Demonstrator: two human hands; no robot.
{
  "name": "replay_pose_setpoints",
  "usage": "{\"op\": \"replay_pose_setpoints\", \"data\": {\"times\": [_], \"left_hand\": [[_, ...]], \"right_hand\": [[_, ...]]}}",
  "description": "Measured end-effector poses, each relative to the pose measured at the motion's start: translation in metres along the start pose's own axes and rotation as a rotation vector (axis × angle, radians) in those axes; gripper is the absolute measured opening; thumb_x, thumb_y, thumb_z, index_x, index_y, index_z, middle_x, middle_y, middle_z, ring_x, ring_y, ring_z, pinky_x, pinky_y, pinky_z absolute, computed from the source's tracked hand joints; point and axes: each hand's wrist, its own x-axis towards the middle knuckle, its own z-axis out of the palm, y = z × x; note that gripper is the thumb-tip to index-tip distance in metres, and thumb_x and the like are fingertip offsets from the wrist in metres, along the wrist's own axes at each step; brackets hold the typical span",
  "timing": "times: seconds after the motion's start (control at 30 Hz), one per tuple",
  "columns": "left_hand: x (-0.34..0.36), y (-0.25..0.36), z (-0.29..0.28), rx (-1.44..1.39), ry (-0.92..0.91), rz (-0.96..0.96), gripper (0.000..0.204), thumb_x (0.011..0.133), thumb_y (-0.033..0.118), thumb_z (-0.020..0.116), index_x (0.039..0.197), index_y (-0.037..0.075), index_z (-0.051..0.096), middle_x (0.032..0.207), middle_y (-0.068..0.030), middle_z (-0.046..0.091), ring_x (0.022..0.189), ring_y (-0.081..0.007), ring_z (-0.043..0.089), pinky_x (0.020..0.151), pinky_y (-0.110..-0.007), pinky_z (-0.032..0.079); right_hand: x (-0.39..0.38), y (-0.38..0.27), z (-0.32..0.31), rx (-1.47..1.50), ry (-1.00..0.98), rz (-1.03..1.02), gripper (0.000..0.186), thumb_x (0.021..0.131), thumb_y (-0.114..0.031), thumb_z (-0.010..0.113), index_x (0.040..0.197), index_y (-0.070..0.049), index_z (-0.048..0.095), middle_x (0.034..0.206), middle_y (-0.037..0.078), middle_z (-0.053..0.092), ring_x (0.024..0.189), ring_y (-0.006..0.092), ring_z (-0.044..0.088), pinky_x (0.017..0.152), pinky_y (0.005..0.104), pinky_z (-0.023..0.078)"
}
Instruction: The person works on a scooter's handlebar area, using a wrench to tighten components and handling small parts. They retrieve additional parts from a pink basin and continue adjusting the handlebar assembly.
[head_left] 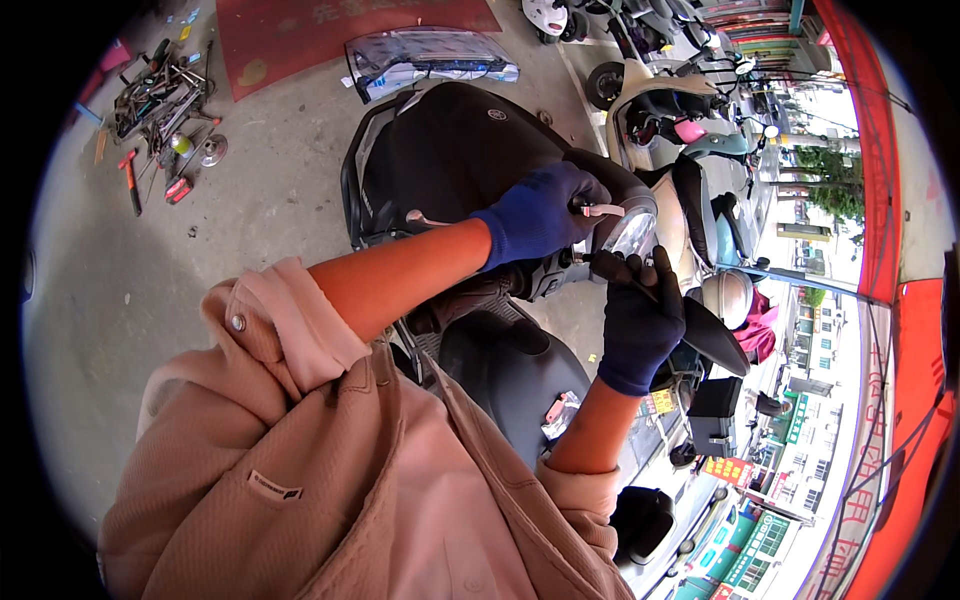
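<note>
A dark scooter stands before me, with its smooth black front panel (pixel 450 140) on the far side and its black seat (pixel 505 365) nearer. Both my hands wear blue gloves with dark fingers. My left hand (pixel 550 212) is closed at the instrument area; a short pale pink-and-white piece (pixel 603 210) sticks out from its fingers. Just beyond lies a clear, shiny instrument cover (pixel 632 232). Close to that cover's near side, my right hand (pixel 642 318) has its fingers bent together; whatever they grip is hidden. A small red-and-white item (pixel 560 412) rests on the seat.
Loose hand tools (pixel 170 105) lie heaped on the concrete at the far left, near a red-handled hammer (pixel 131 180). A transparent windshield-like panel (pixel 430 60) lies beyond the scooter, beside a red mat (pixel 280 40). Several parked scooters (pixel 665 105) line the right.
</note>
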Motion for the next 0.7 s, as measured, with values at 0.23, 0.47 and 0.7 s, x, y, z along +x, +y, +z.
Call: {"op": "replay_pose_setpoints", "data": {"times": [0.23,0.47,0.7], "left_hand": [[-0.002,0.016,-0.032,-0.205,-0.285,-0.302,0.035,0.083,0.009,0.061,0.117,0.004,0.065,0.107,-0.0171,0.068,0.096,-0.0238,0.067,0.085,-0.034,0.052],[0.000,0.001,-0.033,-0.050,-0.339,-0.092,0.031,0.086,0.010,0.058,0.116,0.009,0.066,0.109,-0.0140,0.068,0.103,-0.0268,0.064,0.089,-0.036,0.048],[-0.009,-0.020,-0.018,-0.209,-0.163,-0.030,0.020,0.082,0.018,0.070,0.102,0.015,0.073,0.098,-0.0096,0.071,0.096,-0.0257,0.066,0.084,-0.037,0.049]], "right_hand": [[-0.002,0.001,-0.006,-0.388,-0.046,-0.149,0.040,0.081,0.014,0.065,0.120,0.008,0.057,0.095,0.004,0.061,0.093,0.0164,0.062,0.088,0.0306,0.053],[0.002,0.004,-0.004,-0.462,-0.041,-0.145,0.035,0.084,0.012,0.058,0.119,0.012,0.054,0.096,0.011,0.065,0.088,0.0198,0.064,0.081,0.0309,0.054],[0.008,0.005,-0.030,-0.174,-0.155,0.028,0.033,0.083,0.018,0.050,0.115,0.011,0.054,0.098,0.009,0.057,0.097,0.0181,0.058,0.086,0.0313,0.051]]}}
